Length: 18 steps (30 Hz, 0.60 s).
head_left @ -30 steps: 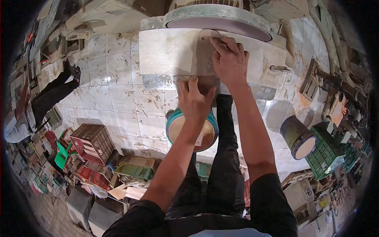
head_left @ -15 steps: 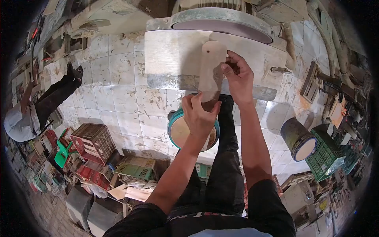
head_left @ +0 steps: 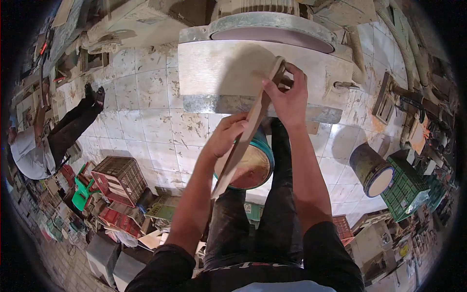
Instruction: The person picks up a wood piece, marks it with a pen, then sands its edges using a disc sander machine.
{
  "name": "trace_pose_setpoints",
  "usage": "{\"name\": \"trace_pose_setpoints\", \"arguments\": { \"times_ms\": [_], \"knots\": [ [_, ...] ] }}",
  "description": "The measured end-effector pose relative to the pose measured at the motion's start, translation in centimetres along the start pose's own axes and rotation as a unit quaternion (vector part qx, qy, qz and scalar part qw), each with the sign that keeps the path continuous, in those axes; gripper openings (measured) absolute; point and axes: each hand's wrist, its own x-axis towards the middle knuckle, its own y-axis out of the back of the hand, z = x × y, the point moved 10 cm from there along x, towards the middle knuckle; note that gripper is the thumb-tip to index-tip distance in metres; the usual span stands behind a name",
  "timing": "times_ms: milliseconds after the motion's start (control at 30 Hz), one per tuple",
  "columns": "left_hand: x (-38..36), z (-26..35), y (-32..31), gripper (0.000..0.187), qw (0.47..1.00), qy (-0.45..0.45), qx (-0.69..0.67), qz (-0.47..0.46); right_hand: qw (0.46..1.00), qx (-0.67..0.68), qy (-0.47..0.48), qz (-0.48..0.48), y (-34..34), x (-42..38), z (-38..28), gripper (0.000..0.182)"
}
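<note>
A long, flat wooden board [head_left: 256, 113] with a rounded far end is turned on its narrow edge and slants from upper right to lower left. My right hand [head_left: 290, 100] grips it near the far end, thumb on one side and fingers on the other. Lower down, my left hand [head_left: 225, 138] holds it along its left side. The far end is over the pale work table [head_left: 209, 65] of a disc sander, short of the brownish round disc [head_left: 272, 39]. The near end reaches back over a bucket toward my legs.
A teal-rimmed bucket [head_left: 253, 163] stands below the board. At right are a dark bucket [head_left: 369, 168] and a green crate [head_left: 404, 190]. A brown crate [head_left: 119, 180] and a green plastic item [head_left: 81, 193] lie at left, near another person [head_left: 36, 151]. Hoses [head_left: 396, 44] run at upper right.
The board has turned from showing its broad face to standing on edge, and its near end has swung down and left. My left hand has moved down and left along with it.
</note>
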Motion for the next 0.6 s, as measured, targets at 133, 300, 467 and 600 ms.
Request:
{"name": "trace_pose_setpoints", "arguments": {
  "times_ms": [133, 300, 467, 600],
  "knots": [
    [-0.5, 4.0, 0.6, 0.077, 0.956, -0.087, 0.274, 0.063, 0.974, -0.21, 0.047, 0.062, -1.6, 0.2, -1.0, 0.068],
    [-1.7, 6.4, 2.0, 0.084, 0.849, -0.163, 0.449, 0.227, 0.956, -0.269, 0.087, 0.073, -2.7, 0.0, -1.5, 0.055],
    [-1.4, 10.9, 5.7, 0.079, 0.719, -0.28, 0.597, 0.22, 0.925, -0.31, 0.218, 0.012, -4.0, -1.4, -1.7, 0.047],
    [-0.3, 14.0, 7.5, 0.077, 0.633, -0.293, 0.685, 0.208, 0.925, -0.317, 0.208, 0.005, -5.1, -1.3, -1.7, 0.049]
  ]
}}
